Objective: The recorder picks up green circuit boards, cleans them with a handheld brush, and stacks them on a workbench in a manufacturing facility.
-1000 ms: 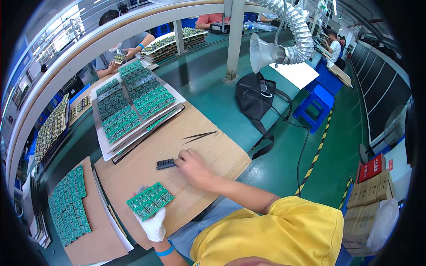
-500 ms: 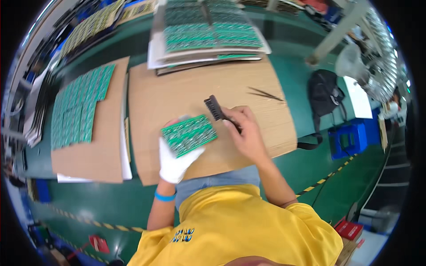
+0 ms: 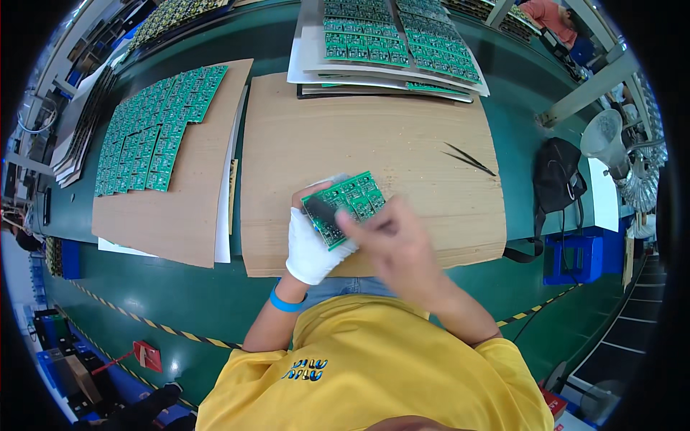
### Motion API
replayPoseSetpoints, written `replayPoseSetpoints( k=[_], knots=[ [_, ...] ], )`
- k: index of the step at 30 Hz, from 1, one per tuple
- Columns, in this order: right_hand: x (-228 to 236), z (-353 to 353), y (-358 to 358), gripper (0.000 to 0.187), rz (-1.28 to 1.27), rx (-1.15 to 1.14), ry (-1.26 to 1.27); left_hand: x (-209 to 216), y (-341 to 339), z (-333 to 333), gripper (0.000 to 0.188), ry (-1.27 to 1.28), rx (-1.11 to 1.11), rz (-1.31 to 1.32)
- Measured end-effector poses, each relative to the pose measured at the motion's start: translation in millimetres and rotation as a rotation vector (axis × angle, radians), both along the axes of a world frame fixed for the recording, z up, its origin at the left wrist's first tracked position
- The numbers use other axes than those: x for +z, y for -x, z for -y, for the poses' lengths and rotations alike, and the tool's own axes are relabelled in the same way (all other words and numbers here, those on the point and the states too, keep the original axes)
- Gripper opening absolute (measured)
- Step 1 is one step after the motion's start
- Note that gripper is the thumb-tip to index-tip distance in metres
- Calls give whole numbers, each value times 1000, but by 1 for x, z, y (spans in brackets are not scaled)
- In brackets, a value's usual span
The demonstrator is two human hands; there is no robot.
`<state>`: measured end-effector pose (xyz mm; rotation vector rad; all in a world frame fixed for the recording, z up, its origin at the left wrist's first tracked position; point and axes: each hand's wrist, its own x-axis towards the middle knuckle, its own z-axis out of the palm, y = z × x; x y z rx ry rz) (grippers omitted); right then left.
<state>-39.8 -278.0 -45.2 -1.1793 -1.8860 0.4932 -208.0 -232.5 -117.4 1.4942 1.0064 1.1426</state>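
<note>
My left hand (image 3: 313,248), in a white glove with some fingertips bare and a blue band at the wrist, grips a green circuit board (image 3: 363,195) by its left and lower edges. The board is tilted, its component side up, above a sheet of brown cardboard (image 3: 359,133). My bare right hand (image 3: 402,244), smeared by motion, is closed on a small black brush (image 3: 320,212). The blurred brush head lies over the left part of the board; whether its bristles touch cannot be made out. Black tweezers (image 3: 468,158) rest on the cardboard to the right.
More green boards (image 3: 147,136) lie in rows on a cardboard sheet at left. Stacked sheets (image 3: 384,73) at the back carry further boards. To the right are a black bag (image 3: 557,176), a blue stool (image 3: 573,258) and a flexible metal duct (image 3: 640,188). A person (image 3: 550,20) sits far right.
The brush has come down and left from beside the circuit board to over its left part. My right hand is now blurred. The whole view has shifted, so everything sits farther right.
</note>
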Motion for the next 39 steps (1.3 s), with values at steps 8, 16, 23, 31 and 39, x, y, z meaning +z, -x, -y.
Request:
replayPoseSetpoints(
  k=[8, 16, 23, 31, 39],
  knots=[
    [-32, -29, -56, 51, 304, -306, 284, -6, -3, 0, 86, -81, -65, 206],
    [-28, -8, -49, 55, 271, -341, 316, 0, -7, 1, 86, 92, -78, 436],
    [-12, 10, -7, 52, 155, -101, 69, -5, -16, 4, 86, 150, -22, 535],
    [-16, -11, -10, 39, 145, -150, 23, -13, -6, 0, 87, -69, -31, 240],
    [-25, -12, -29, 31, 201, -262, 12, -3, -5, -6, 86, -42, 43, 276]
  ],
)
